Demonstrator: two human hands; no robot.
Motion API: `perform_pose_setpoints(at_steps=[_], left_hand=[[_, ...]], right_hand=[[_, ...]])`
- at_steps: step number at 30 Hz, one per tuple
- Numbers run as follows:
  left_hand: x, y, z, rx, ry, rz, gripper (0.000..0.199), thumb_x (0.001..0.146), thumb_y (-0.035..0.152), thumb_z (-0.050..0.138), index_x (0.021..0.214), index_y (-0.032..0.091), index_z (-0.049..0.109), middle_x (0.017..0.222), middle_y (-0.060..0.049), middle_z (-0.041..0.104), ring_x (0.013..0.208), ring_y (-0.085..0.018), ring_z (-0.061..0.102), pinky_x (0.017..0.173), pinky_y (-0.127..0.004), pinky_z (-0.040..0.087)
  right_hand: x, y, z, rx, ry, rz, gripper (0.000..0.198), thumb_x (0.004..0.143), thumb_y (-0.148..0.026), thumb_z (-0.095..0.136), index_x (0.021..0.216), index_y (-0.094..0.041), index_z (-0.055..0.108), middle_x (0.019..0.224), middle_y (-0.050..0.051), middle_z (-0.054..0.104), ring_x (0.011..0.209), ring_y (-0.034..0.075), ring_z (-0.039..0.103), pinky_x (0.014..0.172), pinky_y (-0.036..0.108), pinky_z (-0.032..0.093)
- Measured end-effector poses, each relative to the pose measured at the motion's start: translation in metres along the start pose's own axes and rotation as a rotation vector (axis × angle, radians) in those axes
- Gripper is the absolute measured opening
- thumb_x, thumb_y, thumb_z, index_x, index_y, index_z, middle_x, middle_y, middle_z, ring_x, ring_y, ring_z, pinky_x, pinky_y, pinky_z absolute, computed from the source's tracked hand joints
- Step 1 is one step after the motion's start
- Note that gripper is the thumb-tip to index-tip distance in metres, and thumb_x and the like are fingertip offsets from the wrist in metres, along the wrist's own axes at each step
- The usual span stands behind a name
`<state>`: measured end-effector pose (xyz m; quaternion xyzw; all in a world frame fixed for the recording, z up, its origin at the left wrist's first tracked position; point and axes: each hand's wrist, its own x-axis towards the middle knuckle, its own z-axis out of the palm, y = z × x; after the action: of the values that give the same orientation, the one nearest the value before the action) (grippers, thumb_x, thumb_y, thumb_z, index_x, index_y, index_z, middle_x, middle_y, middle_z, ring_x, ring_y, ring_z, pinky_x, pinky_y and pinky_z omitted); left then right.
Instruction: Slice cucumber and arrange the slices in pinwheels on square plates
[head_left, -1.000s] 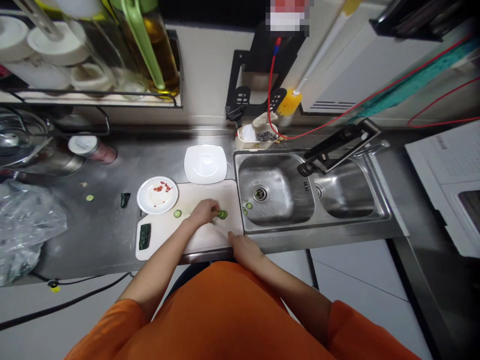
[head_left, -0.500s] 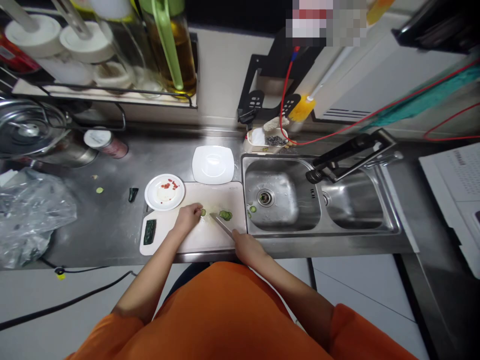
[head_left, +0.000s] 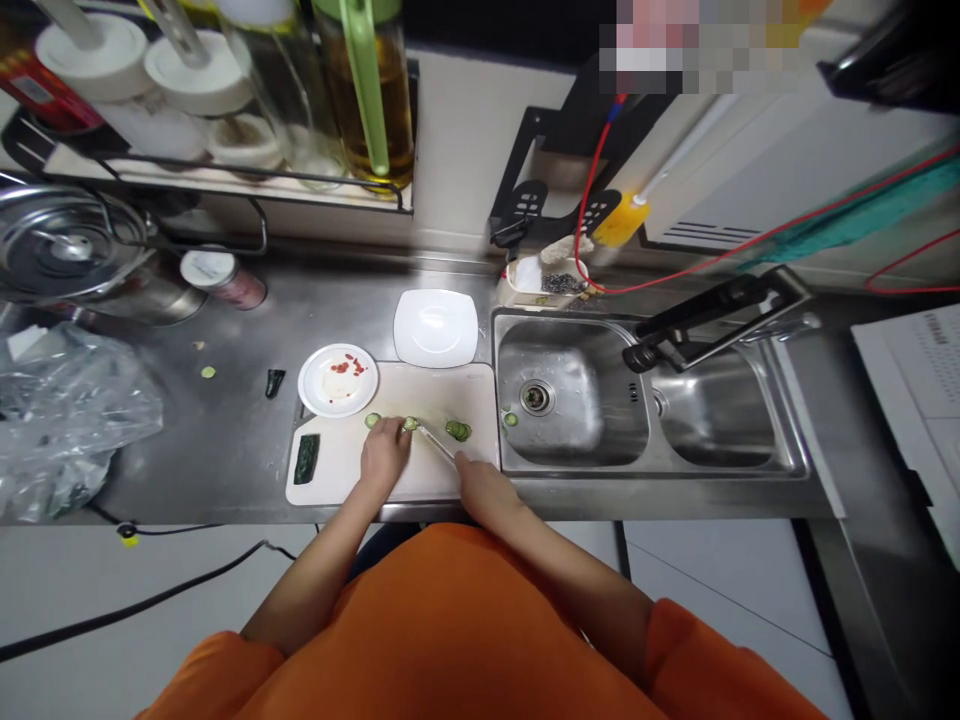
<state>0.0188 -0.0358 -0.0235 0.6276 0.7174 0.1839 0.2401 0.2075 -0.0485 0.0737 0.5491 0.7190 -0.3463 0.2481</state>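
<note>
My left hand (head_left: 385, 457) is curled down on the white cutting board (head_left: 435, 480), its fingers over a piece of cucumber (head_left: 409, 424). Pale green cut faces show on both sides of the fingers; the middle is hidden. My right hand (head_left: 484, 485) is closed round the handle of a knife (head_left: 437, 443). The blade points left, its tip at the cucumber's right end. Right of the blade lies a small overlapping pile of cucumber slices (head_left: 458, 431). A dark green length of cucumber (head_left: 306, 459) rests on the board's left end.
A round plate with red bits (head_left: 304, 385) overlaps the board's back left corner. Behind the board is a square white plate (head_left: 412, 330). The steel sink (head_left: 577, 400) adjoins on the right, with a cucumber slice at its left side. A cucumber end (head_left: 275, 383) and plastic bag (head_left: 82, 410) lie left.
The blade has come left to the cucumber under my left hand. My left fingers now lie across the piece, with a cut face showing on their left too. The view has shifted slightly.
</note>
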Motion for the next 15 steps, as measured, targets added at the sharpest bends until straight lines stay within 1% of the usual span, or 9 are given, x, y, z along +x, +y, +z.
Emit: perform_pose_setpoints(at_steps=[7, 15], left_hand=[[0.004, -0.002, -0.0006, -0.061, -0.021, 0.031, 0.024, 0.083, 0.024, 0.05, 0.1, 0.019, 0.066, 0.093, -0.009, 0.067, 0.091, -0.022, 0.059, 0.085, -0.034, 0.046], [0.0027, -0.0025, 0.0002, -0.058, 0.013, 0.021, 0.024, 0.083, 0.024, 0.05, 0.099, 0.017, 0.067, 0.093, -0.009, 0.068, 0.09, -0.022, 0.059, 0.085, -0.034, 0.047]], right_hand=[[0.0002, -0.006, -0.006, -0.01, -0.003, -0.024, 0.034, 0.089, -0.006, 0.029, 0.119, -0.015, 0.044, 0.101, 0.015, 0.065, 0.098, 0.025, 0.063, 0.074, 0.034, 0.048], [0.0032, -0.0088, -0.0074, -0.011, -0.006, -0.024, 0.033, 0.09, -0.006, 0.027, 0.117, -0.015, 0.045, 0.1, 0.015, 0.066, 0.098, 0.024, 0.063, 0.075, 0.033, 0.048]])
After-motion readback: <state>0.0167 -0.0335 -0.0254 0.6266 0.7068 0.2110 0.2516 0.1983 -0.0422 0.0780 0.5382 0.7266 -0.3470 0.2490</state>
